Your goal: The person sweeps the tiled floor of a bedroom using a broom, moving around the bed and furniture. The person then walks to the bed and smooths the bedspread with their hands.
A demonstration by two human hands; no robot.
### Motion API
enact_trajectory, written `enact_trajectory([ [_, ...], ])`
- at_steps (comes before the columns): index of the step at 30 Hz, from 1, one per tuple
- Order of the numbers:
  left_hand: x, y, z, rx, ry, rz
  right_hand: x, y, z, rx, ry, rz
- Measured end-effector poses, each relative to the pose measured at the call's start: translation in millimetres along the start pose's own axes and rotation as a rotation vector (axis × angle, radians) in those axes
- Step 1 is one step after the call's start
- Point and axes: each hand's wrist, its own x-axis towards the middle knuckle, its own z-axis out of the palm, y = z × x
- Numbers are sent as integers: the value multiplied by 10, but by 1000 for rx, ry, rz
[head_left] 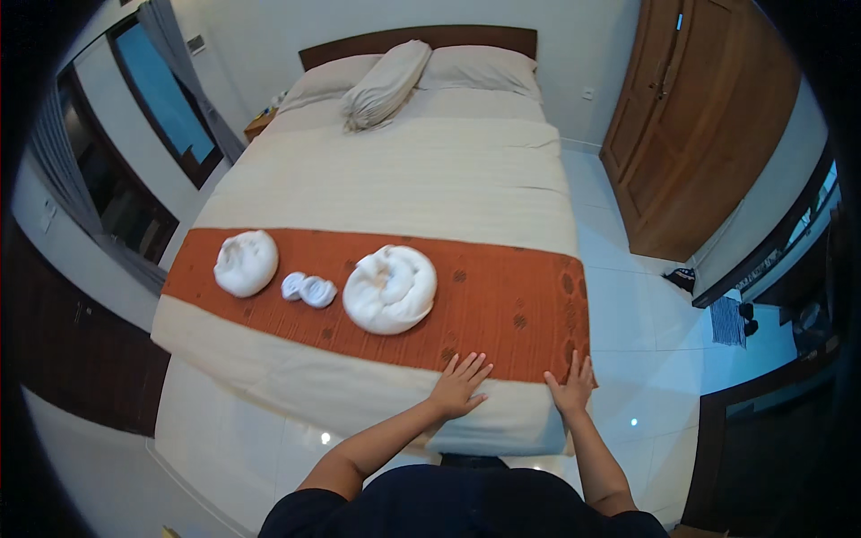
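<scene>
Across the foot of the bed lies an orange bed runner with dark round motifs. My left hand rests flat at its near edge, fingers spread. Near the runner's right corner, my right hand presses down with fingers apart. Both hands are open and hold nothing. Left of my hands, a large coiled white towel sits on the runner. Two small rolled white towels lie beside it, and another rounded white towel is farther left. The cream bedsheet covers the mattress.
Two pillows and a bolster lie against the dark headboard. A wooden wardrobe stands at the right. Grey curtains hang at the left windows. White floor tiles run along the bed's right side.
</scene>
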Motion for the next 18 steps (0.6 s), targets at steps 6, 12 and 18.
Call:
enact_trajectory([
  [6, -1447, 3, -291, -86, 70, -180, -1055, -895, -3, 102, 22, -334],
  [12, -2913, -14, -560, -127, 181, -514, -1746, -1956, 370, 403, -71, -698],
  [18, -3785, -153, -854, -119, 329, -716, -2020, -2523, 496, 510, -148, -860],
])
